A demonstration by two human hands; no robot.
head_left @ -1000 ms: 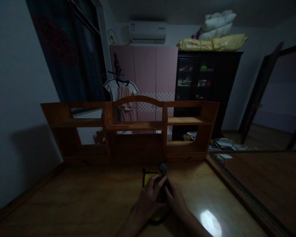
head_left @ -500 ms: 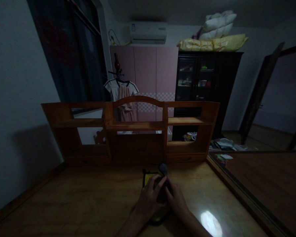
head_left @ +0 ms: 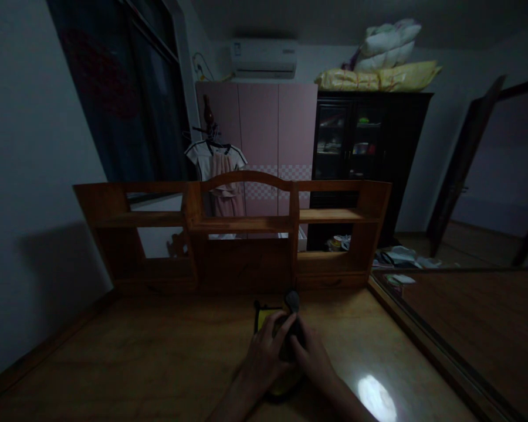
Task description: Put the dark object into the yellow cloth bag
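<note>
While the yellow, black-edged item (head_left: 263, 317) lies on the tabletop (head_left: 167, 351), your left hand (head_left: 266, 350), placed over it, pinches the dark object (head_left: 292, 301) with rounded grey end; from the right, your right hand (head_left: 314, 351) grips it also, fingertips partly hidden.

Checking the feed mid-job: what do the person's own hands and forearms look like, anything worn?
The left hand and the right hand are bare, without gloves. No sleeve, watch or bracelet shows on the forearms up to the picture's edge. It is too dim to rule out a thin ring.
</note>
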